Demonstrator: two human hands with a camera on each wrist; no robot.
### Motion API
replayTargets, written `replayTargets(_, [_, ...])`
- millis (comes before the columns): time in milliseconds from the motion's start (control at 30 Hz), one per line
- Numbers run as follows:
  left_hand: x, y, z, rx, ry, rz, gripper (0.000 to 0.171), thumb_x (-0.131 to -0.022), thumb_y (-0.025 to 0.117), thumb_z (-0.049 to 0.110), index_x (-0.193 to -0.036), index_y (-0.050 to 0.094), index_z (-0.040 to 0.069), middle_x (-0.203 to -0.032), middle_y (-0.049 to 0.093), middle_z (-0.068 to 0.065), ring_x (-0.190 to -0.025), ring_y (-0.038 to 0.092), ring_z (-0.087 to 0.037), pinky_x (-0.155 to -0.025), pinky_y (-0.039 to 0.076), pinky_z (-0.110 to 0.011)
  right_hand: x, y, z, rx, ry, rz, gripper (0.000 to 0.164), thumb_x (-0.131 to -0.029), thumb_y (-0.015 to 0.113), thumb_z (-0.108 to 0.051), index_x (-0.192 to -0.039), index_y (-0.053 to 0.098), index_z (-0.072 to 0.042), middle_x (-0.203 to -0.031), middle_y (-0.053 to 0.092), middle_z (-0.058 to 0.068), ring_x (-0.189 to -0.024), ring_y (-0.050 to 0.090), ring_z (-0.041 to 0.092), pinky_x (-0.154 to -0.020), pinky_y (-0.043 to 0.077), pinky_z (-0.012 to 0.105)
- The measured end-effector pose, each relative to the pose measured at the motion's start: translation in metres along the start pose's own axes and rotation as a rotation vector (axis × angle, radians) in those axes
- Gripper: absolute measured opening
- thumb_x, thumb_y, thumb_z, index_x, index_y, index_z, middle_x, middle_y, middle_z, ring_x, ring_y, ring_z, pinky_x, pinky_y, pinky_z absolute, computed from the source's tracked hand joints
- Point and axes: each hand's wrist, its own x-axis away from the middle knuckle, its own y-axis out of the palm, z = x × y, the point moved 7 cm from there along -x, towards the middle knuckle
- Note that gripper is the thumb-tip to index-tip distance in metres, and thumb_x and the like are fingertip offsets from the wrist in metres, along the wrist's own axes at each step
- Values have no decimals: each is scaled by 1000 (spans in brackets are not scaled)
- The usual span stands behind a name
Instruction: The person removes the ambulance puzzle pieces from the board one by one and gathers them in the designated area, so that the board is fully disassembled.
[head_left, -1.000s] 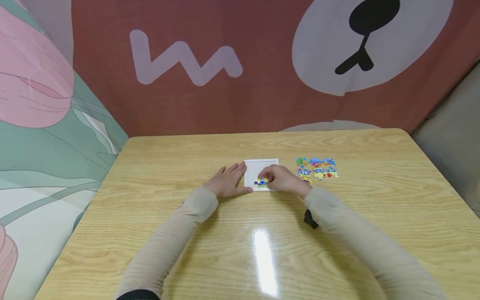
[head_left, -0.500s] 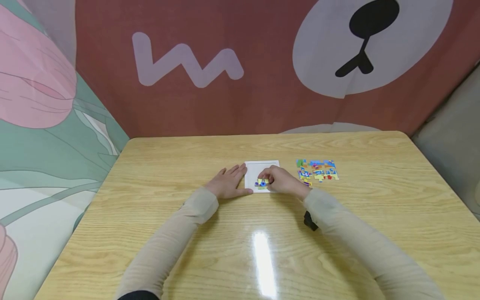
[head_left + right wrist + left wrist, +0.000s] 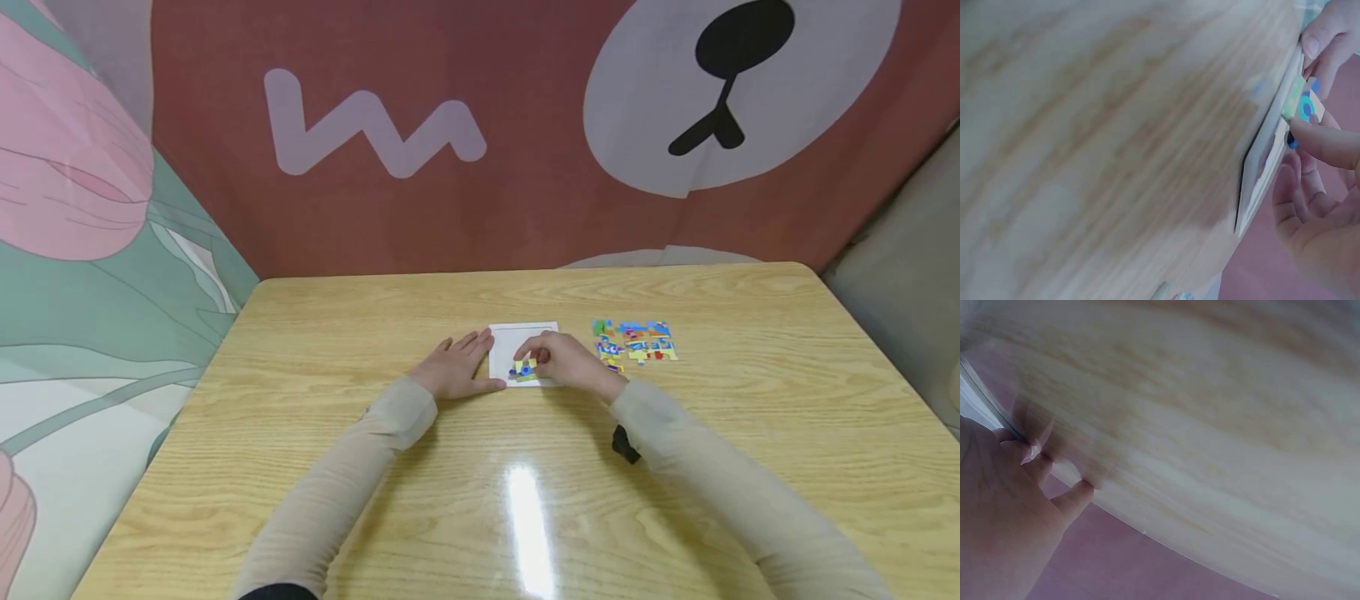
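A white puzzle tray (image 3: 504, 340) with a raised rim lies on the table. My left hand (image 3: 452, 367) is spread flat at its left side, with fingers and thumb at the rim. In the left wrist view, the left hand (image 3: 1010, 506) has its fingers stretched along the tray edge. My right hand (image 3: 564, 358) pinches a yellow, green and blue puzzle piece (image 3: 525, 368) between thumb and fingers over the lower part of the tray. From the right wrist, the puzzle piece (image 3: 1307, 107) shows a blue ring, tilted at the thumb tip of the right hand (image 3: 1329, 194).
Several colourful puzzle pieces (image 3: 636, 342) lie grouped right of the tray. A small black object (image 3: 625, 445) shows beside the right sleeve. The wooden table (image 3: 420, 533) ends at the back before a wall (image 3: 465, 217) printed with a brown cartoon animal.
The puzzle piece in my right fingers has turned slightly and tilts more over the tray. The left hand has stayed in place; the head view has shifted a little.
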Motion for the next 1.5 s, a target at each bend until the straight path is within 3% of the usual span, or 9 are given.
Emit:
replayTargets(300, [-1,-1,0,1,-3,5,86,-92,38,67,-155,8,16,-163,2,2,-151,8,-19,-123,11,-49,2,-3,3,-26,27,-38,27,-87,60,7,-109,71,-5,-105,69,15,-89,63,21,-79,54,34])
replayTargets(600, [-2,1,-1,4,-5,-6,87,-92,37,68,-155,7,16,-163,1,3,-151,6,-18,-123,11,-49,3,-3,5,-32,43,-48,30,-87,59,7,-113,70,-6,-110,69,16,-94,64,25,-78,55,34])
replayTargets(933, [-1,0,0,5,4,1,87,-92,37,67,-155,8,15,-163,2,2,-151,7,-18,-123,12,-49,7,-4,5,-35,49,-54,33,-89,58,6,-119,67,-4,-102,68,17,-94,64,28,-70,54,29])
replayTargets(1233, [-2,1,-1,-1,6,13,87,-92,38,67,-155,9,14,-163,4,1,-151,9,-19,-122,13,-50,12,-16,15,-126,78,4,31,-87,63,1,-118,66,-1,-95,66,16,-91,66,29,-75,57,34])
replayTargets(1500, [-3,1,-1,3,3,5,87,-92,38,67,-155,7,16,-163,2,3,-151,7,-17,-123,12,-48,26,-32,27,-153,174,19,31,-89,64,-6,-121,65,-5,-99,67,14,-93,63,25,-75,51,28])
